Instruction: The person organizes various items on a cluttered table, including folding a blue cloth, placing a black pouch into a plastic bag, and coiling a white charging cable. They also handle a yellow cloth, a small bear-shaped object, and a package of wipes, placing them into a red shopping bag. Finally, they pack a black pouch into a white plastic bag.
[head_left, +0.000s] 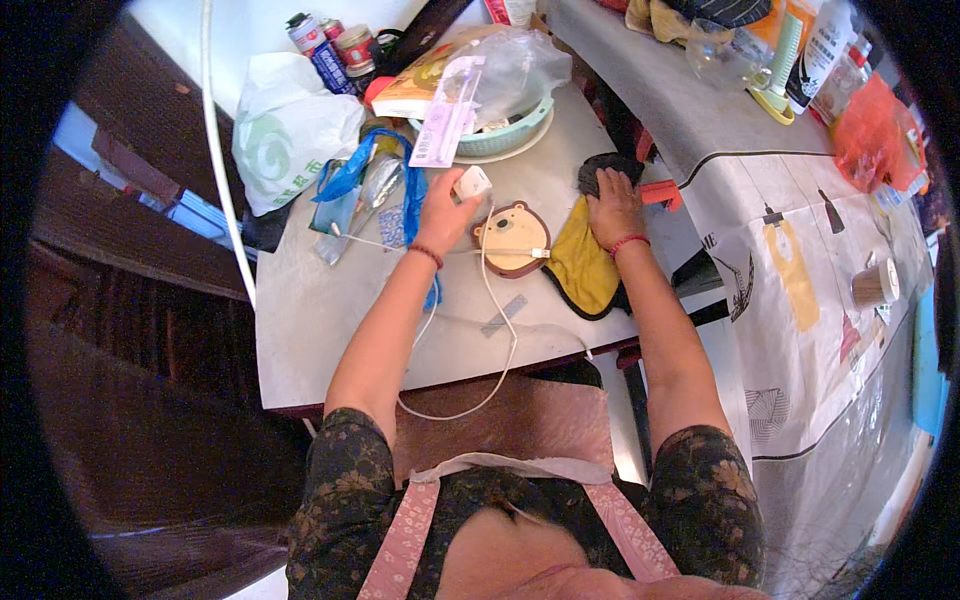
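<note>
My left hand (444, 208) grips a white charger block (473, 183) near the middle of the table. Just right of it lies a bear-face coaster (516, 240) with a brown rim, and a white cable (495, 300) with a USB plug (539, 253) runs across it and loops over the front edge. My right hand (616, 206) rests on a yellow cloth with black edging (586, 262), its fingertips on a dark, bunched part of it; whether they grip it, I cannot tell. A second cable end (588, 351) lies near the front edge.
Behind stand a green plastic basket (517, 139), a pink package (448, 112), a white plastic bag (292, 135) and several cans (322, 56). A blue bag (415, 187) lies left of my left hand. At right, another covered table (720, 150) holds bottles and a red bag (877, 135).
</note>
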